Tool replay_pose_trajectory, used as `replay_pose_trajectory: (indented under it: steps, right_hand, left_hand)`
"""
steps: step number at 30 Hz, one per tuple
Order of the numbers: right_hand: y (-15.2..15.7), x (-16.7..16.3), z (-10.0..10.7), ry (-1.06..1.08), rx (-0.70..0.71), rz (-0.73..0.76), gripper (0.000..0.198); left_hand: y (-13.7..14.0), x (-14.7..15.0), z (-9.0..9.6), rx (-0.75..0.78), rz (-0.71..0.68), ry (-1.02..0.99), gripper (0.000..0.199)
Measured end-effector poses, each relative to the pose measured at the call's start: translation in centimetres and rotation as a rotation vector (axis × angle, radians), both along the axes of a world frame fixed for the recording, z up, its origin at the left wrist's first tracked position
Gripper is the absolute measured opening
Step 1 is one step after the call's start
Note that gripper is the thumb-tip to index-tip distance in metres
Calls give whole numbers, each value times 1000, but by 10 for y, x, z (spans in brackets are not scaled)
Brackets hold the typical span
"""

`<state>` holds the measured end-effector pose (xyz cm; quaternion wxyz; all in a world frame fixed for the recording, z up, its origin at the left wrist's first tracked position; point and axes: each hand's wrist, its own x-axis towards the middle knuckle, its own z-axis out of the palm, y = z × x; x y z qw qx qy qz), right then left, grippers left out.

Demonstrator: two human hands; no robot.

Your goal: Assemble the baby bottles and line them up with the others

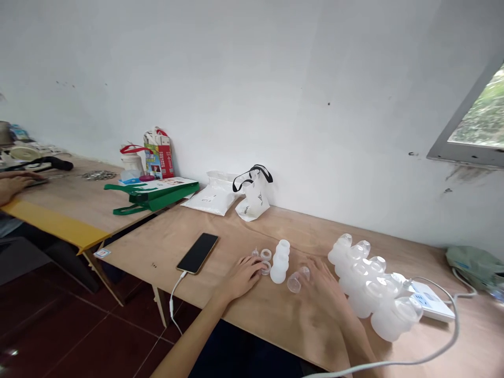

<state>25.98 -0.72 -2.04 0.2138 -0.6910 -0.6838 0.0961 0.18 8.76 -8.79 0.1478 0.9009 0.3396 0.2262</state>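
Observation:
My left hand [244, 274] lies low over the table with its fingers stretched out, the fingertips at the edge of a translucent ring [265, 268]. A second ring [266, 254] and a small clear nipple [255, 252] are just beyond the fingers. Between my hands is a frosted white bottle [280, 262], wavy in outline. My right hand [321, 283], slightly blurred, has its fingers extended beside a clear plastic cap [298, 279]; whether they touch it is hard to tell. To its right, several frosted bottles with clear domed caps [370, 278] are grouped together.
A phone [198, 253] on a white cable lies at left. Behind are a white plastic package [214, 194] and a white bag [254, 197]. A white power strip [429, 300] and its cable sit right. Another person's hand [16, 184] rests on the neighbouring table [74, 194].

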Motion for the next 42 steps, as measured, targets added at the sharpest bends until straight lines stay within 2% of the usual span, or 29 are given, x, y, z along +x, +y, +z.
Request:
replay_pose_trajectory:
  steps: [4, 6, 9, 16, 20, 24, 28, 31, 33, 35, 39, 42]
  right_hand:
    - [-9, -5, -50, -25, 77, 2, 37]
    - [-8, -6, -63, 8, 94, 6, 36]
    - [-2, -4, -71, 34, 130, 32, 39]
    - [3, 2, -79, 88, 222, 22, 57]
    - [5, 1, -80, 157, 240, 7, 55]
    - [6, -1, -78, 194, 285, 18, 51]
    - [6, -4, -75, 217, 320, 13, 47]
    - [7, -6, -72, 233, 343, 7, 46]
    - [7, -7, -72, 238, 360, -2, 44]
    - [7, -7, -72, 247, 359, -15, 42]
    - [6, -9, -71, 301, 322, -3, 39]
    - [6, -10, -68, 306, 353, 0, 38]
  left_hand:
    - [-1, 0, -1, 10, 4, -19, 33]
    - [-2, 0, -1, 11, -1, -14, 33]
    - [-2, 0, 0, 7, -1, -34, 34]
    - [1, 4, 3, -138, -13, -238, 33]
    - [1, 5, 2, -207, 37, -328, 44]
    - [2, 5, -2, -214, 139, -357, 50]
    - [5, 1, -5, -238, 236, -313, 46]
    - [6, -1, -7, -158, 137, -203, 30]
    - [5, -1, -7, -76, 67, -124, 28]
    - [4, -1, -6, -33, 58, -70, 22]
    - [1, 0, -3, -77, 90, -71, 18]
    - [1, 1, 1, -140, 105, -113, 20]
